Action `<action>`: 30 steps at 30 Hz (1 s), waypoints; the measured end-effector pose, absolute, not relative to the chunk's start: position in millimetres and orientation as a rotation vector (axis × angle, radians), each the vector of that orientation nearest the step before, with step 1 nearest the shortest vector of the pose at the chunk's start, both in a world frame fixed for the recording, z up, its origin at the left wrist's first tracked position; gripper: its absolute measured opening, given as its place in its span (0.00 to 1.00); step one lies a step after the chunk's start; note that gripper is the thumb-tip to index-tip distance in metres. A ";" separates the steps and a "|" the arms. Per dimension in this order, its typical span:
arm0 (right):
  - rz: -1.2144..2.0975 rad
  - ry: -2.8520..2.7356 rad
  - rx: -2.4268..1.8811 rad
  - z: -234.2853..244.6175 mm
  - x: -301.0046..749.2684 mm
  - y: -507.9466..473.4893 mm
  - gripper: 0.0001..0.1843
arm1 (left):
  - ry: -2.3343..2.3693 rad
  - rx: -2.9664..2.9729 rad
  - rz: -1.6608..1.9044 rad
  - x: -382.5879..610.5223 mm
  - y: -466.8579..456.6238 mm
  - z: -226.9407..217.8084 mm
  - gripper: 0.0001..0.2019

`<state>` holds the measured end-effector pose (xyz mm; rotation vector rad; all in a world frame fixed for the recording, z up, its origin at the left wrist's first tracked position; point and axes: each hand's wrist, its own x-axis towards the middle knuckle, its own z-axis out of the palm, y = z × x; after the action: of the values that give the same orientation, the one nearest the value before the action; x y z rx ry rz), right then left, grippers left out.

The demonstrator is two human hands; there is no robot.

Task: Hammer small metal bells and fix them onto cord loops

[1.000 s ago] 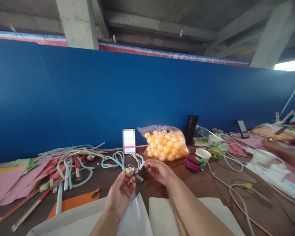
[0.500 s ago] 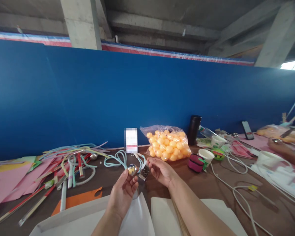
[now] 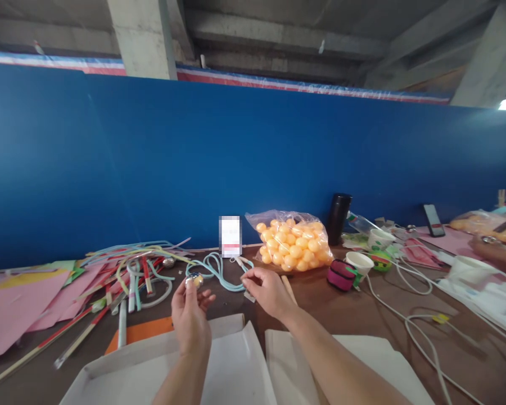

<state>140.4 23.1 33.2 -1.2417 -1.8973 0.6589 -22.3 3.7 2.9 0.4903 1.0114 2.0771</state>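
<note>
Here, left hand [image 3: 191,315]: half curled; thumb and fingertips grip a shiny silver ball [image 3: 194,280], the other fingers loose; likely pinched low to leave its upper face in sight.
Silver ball: in the left hand, in front of the tangled tubing [image 3: 132,275].
Right hand [image 3: 270,292]: thumb and fingertips drawn near each other; whether they meet or pinch anything small, I cannot tell.
Flat grey piece [image 3: 249,296]: just below the right fingertips, perhaps kept there for easy reach; details too small to read.
Pale blue lanyard [image 3: 223,281]: looped on the table beyond both hands, its badge [image 3: 230,236] upright near the blue partition [image 3: 253,146], apparently leaning.
Orange balls [image 3: 295,247]: gathered in a clear plastic bag [image 3: 270,216], presumably to stop rolling.
White folded sheets [image 3: 231,360]: under the forearms, nearest the wearer.
</note>
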 end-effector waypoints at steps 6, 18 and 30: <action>0.331 -2.471 -1.361 37.0 96.3 29.0 0.09 | 1.049 0.498 2.034 -17.9 5.1 1.2 0.19; 0.208 -2.568 -1.689 34.9 61.4 31.1 0.13 | 0.795 0.504 1.950 -18.9 5.6 3.9 0.19; 0.330 -2.387 -1.718 18.7 66.6 39.9 0.11 | 0.473 0.434 1.681 -24.1 7.1 0.2 0.09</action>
<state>66.6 39.9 18.7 -1.7183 -2.3871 0.3297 -24.1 7.1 0.2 0.4345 0.4732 1.6808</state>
